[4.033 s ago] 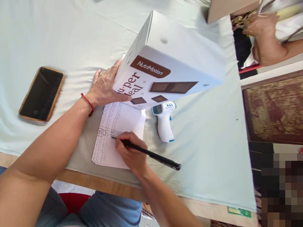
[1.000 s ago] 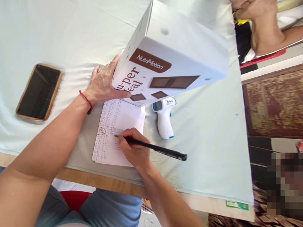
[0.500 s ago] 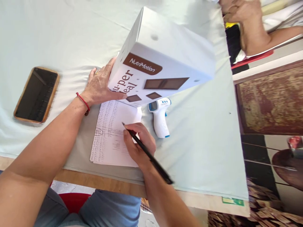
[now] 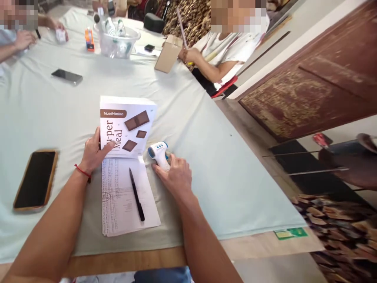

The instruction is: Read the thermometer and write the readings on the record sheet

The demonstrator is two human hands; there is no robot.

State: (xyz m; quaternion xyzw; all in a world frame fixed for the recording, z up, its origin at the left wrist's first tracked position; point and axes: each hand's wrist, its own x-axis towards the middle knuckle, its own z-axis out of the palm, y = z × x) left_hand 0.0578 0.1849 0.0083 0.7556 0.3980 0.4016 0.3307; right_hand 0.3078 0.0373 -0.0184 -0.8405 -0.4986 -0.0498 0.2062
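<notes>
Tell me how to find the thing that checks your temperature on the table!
Start at the white box with chocolate squares printed on it, standing in the middle of the pale tablecloth. Just to its right, the right hand rests on the thermometer. It is the only white, gun-shaped thing with a blue-edged head.

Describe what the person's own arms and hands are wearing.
Both forearms are bare, with no sleeves in view. The left hand has a thin red string bracelet around its wrist. The right hand shows no bracelet, watch or glove.
</notes>
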